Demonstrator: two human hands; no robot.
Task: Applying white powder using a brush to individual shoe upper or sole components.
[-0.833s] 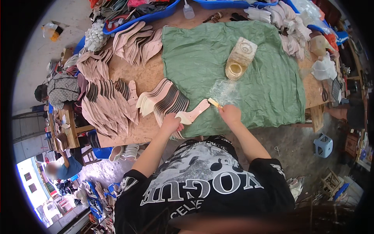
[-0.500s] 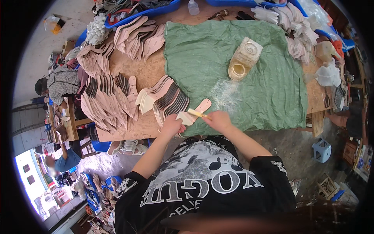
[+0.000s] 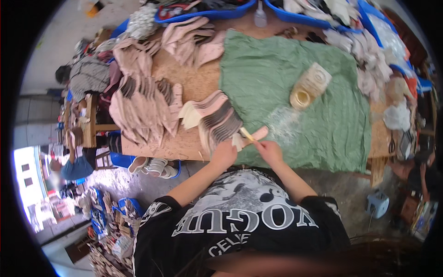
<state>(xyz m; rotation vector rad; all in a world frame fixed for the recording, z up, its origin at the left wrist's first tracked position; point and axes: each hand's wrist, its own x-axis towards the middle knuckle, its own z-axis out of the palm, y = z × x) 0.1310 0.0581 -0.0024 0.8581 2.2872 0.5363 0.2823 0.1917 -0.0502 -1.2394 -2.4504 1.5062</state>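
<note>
My right hand [image 3: 270, 152] is closed on a small brush with a pale yellow handle [image 3: 247, 134], which lies across a pink insole [image 3: 261, 134]. Fingers of my left hand [image 3: 224, 154] are closed at the near end of that same insole, where a cream-coloured part shows; the grip itself is partly hidden. Directly beyond my left hand, a fanned row of pink and dark insoles [image 3: 216, 117] rests on the table, with cream pieces [image 3: 190, 115] at its left end. To the right, a cut-open plastic jug [image 3: 315, 79] holding yellowish glue lies on a green sheet [image 3: 341, 124].
More fanned pink insoles [image 3: 138, 113] cover the left of the wooden table [image 3: 189, 143]. Blue trays [image 3: 207, 16] line its far edge. White bundles [image 3: 364, 64] sit at the far right. A blue stool [image 3: 377, 204] stands on the floor. Other people are at the left.
The view has shifted, so the table appears further right and lower. The brush has turned to point more away from me over the insole. Both hands keep their grips.
</note>
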